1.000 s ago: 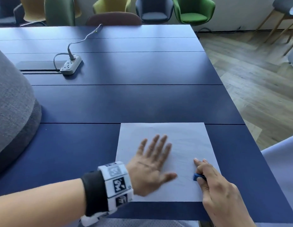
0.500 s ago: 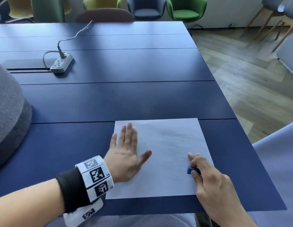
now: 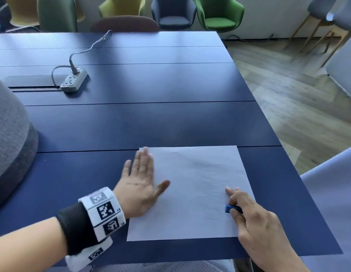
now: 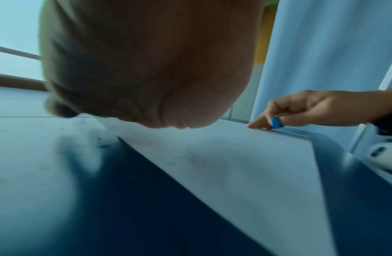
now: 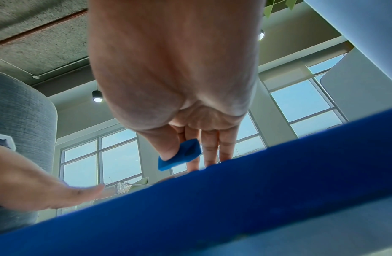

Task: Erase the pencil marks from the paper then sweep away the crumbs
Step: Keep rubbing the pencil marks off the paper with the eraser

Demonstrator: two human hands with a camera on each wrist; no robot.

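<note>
A white sheet of paper point(image 3: 192, 193) lies near the front edge of the dark blue table point(image 3: 151, 118), with faint grey smudges in its middle. My left hand point(image 3: 140, 183) lies flat with straight fingers across the paper's left edge, partly on the table. My right hand point(image 3: 247, 211) rests its fingertips on the paper's right edge and pinches a small blue eraser point(image 3: 230, 208) between thumb and fingers. From the right wrist the eraser point(image 5: 179, 155) shows under the thumb. In the left wrist view small dark crumbs point(image 4: 103, 142) lie on the table just left of the paper point(image 4: 223, 164).
A white power strip point(image 3: 74, 80) with a grey cable sits at the back left of the table. A grey upholstered chair back point(image 3: 9, 134) stands at the left. Several coloured chairs line the far end. Wooden floor lies beyond the table's right edge.
My left hand has slid leftward across the paper, from its middle to its left edge. The right hand has stayed at the right edge holding the eraser.
</note>
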